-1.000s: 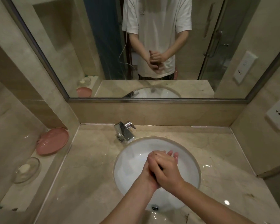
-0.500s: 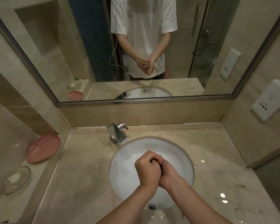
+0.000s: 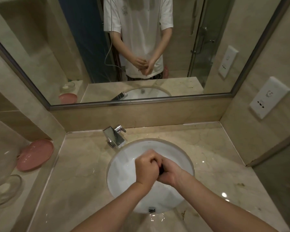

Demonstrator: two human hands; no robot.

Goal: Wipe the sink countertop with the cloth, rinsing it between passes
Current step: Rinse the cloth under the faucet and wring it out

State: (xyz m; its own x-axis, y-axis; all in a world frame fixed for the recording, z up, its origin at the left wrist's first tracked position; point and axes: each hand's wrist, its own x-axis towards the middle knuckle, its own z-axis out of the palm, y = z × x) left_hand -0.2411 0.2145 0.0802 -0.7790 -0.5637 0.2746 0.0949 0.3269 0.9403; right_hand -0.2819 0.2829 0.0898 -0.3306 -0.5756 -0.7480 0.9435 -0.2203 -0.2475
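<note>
**Wringing over the basin: hands now locked tight**

Clearly the grip has changed; a second ago the right palm lay over the left with fingertips showing, and now both hands are curled into facing fists above the bowl, which I judge to be a wringing squeeze closing a rinse, with another pass over the counter due next.

At nine o'clock, on the side ledge, a round pink plastic dish point(image 3: 35, 154) leans against the wall, nothing visible in it; below it at eight o'clock a clear glass soap dish point(image 3: 6, 190) holds a pale bar of soap point(image 3: 4, 187); at eleven o'clock the angular chrome tap point(image 3: 115, 136) shows no running stream.

The beige marble sink countertop point(image 3: 77, 173) glistens with wet patches; the oval white basin point(image 3: 124, 174) at centre holds no standing water I can see.

The left hand point(image 3: 146, 166) is clenched, knuckles up; the right hand point(image 3: 170, 173) presses against it from three o'clock, fingers curled; between them only a dark sliver of the small dark cloth point(image 3: 161, 169) shows, squeezed inside both fists.
</note>
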